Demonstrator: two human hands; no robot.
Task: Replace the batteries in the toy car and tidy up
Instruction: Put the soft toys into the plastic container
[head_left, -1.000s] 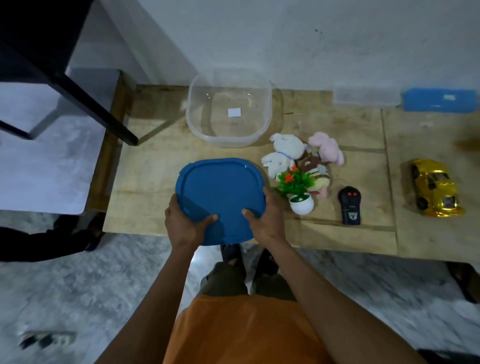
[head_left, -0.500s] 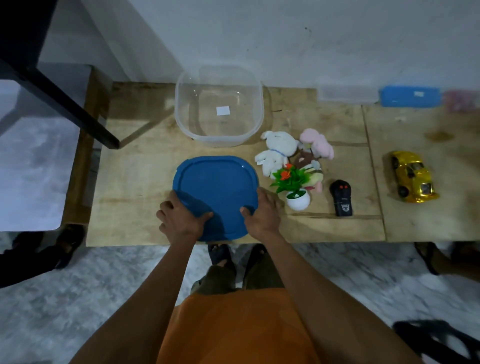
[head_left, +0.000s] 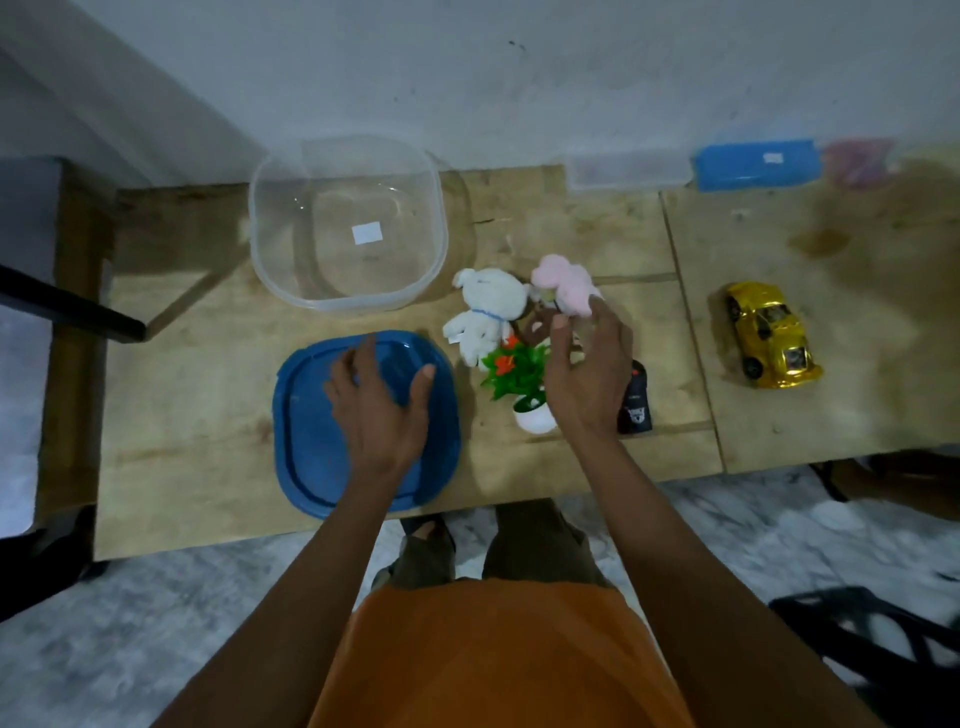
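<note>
A gold toy car (head_left: 770, 335) stands on the wooden table (head_left: 597, 228) at the right, far from both hands. The black remote control (head_left: 635, 400) lies right of my right hand (head_left: 587, 369), partly hidden by it. A blue lid (head_left: 311, 447) lies flat near the front edge; my left hand (head_left: 382, 402) hovers over it with relaxed, spread fingers. My right hand is above the small potted plant (head_left: 519, 379), fingers loose, reaching toward the pink plush (head_left: 563, 283). A white plush (head_left: 485, 312) lies beside it. The clear tub (head_left: 348, 223) stands behind the lid.
At the back by the wall stand a clear box (head_left: 628, 169), a blue box (head_left: 756, 163) and a pinkish item (head_left: 860, 161). A dark bar (head_left: 72, 306) crosses the left side. The table's front edge is close to my legs.
Both hands have let go of the blue lid, which now lies on the table. My left hand has risen over it; my right hand has moved right and forward toward the plush toys.
</note>
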